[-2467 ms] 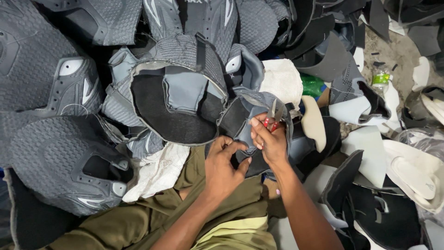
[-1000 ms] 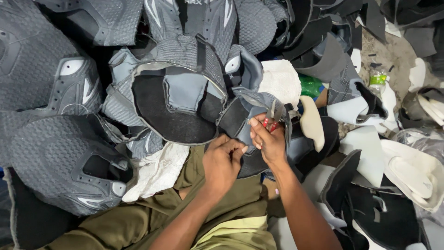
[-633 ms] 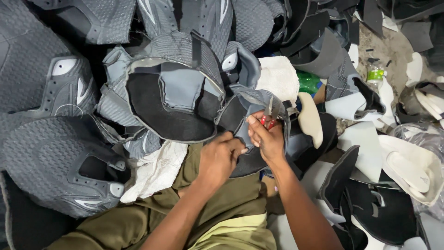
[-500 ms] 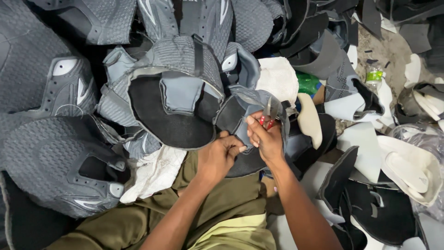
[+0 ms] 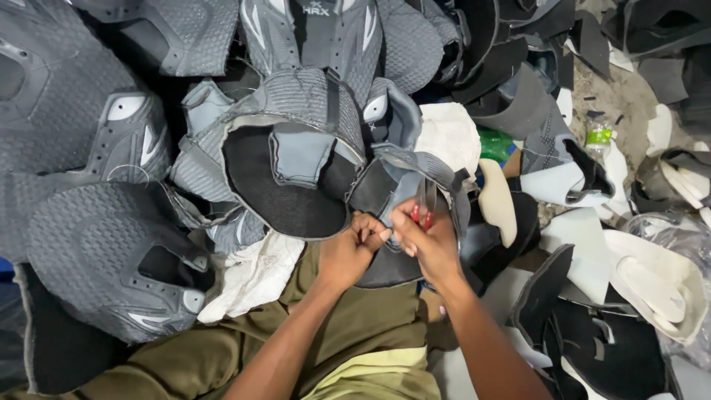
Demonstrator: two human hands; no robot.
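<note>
Hands: L hand curled, fingers pinching the edge of a grey shoe upper held over the lap; R hand closed round small red-handled snips, blades pointing up at the upper's edge. Both hands touching, knuckle to knuckle.
Held piece: grey mesh upper w/ black lining, sits between the hands and the pile, just right of centre.
Next out: big upper w/ open black inside and grey tongue, touching the held one on its left. White cloth-like piece below it, by the L forearm.
Lap: olive trousers, yellowish patch near bottom edge.
Pile L: stacked grey textured uppers w/ white side marks, filling left half and top.
Pile R: black and white cut pieces, white insole-shaped parts under clear plastic, cream insole just right of the R hand.
Surface: bare dusty floor top right, scraps on it; small bottle w/ green label there, green item near the white pad.
Hard to tell: snip blades partly hidden by the upper, can't see if open or closed; floor under the pile hidden; room beyond not visible.
</note>
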